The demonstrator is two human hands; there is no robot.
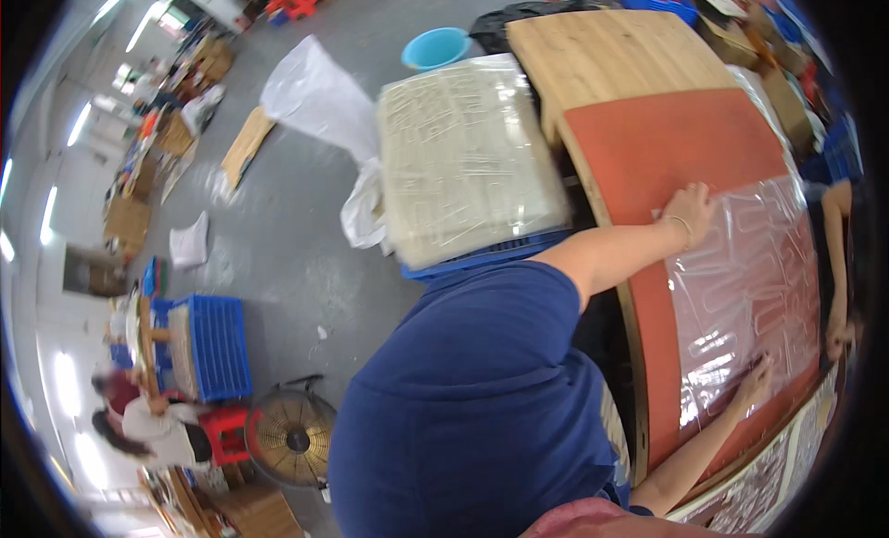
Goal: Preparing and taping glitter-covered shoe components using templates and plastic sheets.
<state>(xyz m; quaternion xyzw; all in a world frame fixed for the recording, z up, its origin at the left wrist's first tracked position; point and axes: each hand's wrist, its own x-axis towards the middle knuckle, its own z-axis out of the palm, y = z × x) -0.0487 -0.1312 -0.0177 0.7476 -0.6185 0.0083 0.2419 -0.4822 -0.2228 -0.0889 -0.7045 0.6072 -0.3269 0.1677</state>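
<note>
The person's left hand and right hand touch a clear moulded sheet by the worktop's far edge; whether either grips it cannot be told

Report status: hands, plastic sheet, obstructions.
Left hand at upper edge of clear plastic sheet. Right hand at its lower part. Sheet on orange mat. Another person's arm nearby, not over sheet.

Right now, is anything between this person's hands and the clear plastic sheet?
Nothing visible: the left hand meets the clear plastic sheet at its upper-left corner, the right hand at its lower edge.
</note>
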